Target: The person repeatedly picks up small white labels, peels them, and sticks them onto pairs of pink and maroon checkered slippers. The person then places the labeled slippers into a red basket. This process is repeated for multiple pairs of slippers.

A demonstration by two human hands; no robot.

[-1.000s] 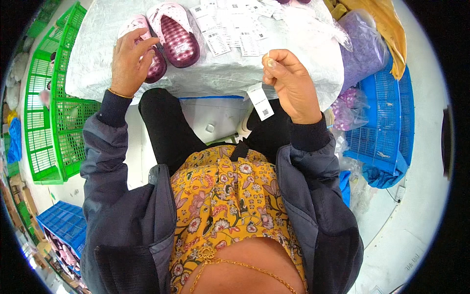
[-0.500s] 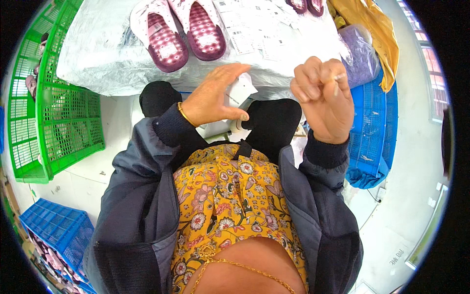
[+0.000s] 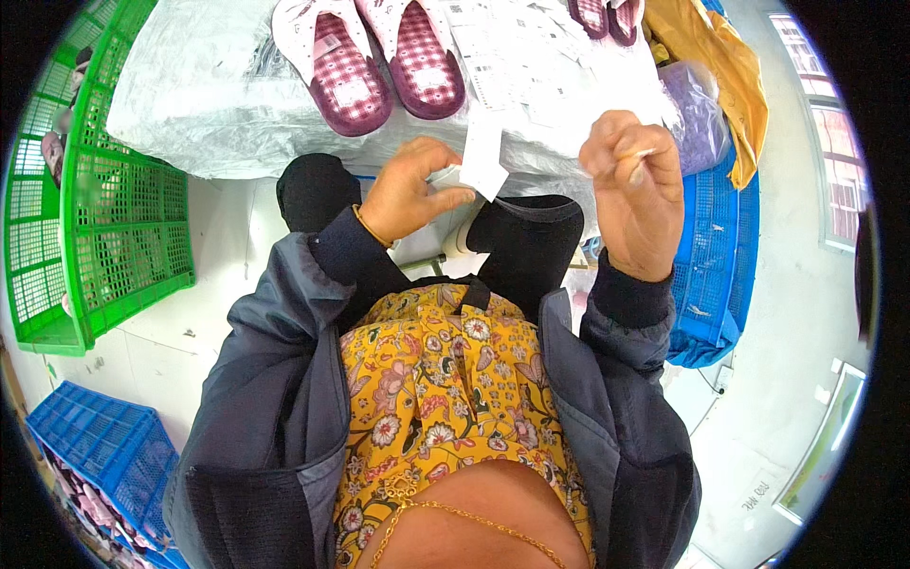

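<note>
My left hand is raised in front of the table edge, thumb and fingers closed on a white paper tag. The tag reaches up and to the right from the fingertips, with a pointed lower end. My right hand is held up further right, its fingers curled into a pinch. A small whitish bit shows at those fingertips, too small to name. Beyond the left hand lies a pair of slippers, pale with dark red trim and checked insoles, on the plastic-covered table.
Printed white label sheets lie right of the slippers. Another pair of slippers sits at the far edge. A green crate stands left, blue crates right, another blue crate lower left. A purple plastic bag rests at the table's right.
My left hand has gone from spread fingers to closing on the paper tag, which now stands higher. My right hand stays pinched and has shifted slightly. The view has turned a little.
</note>
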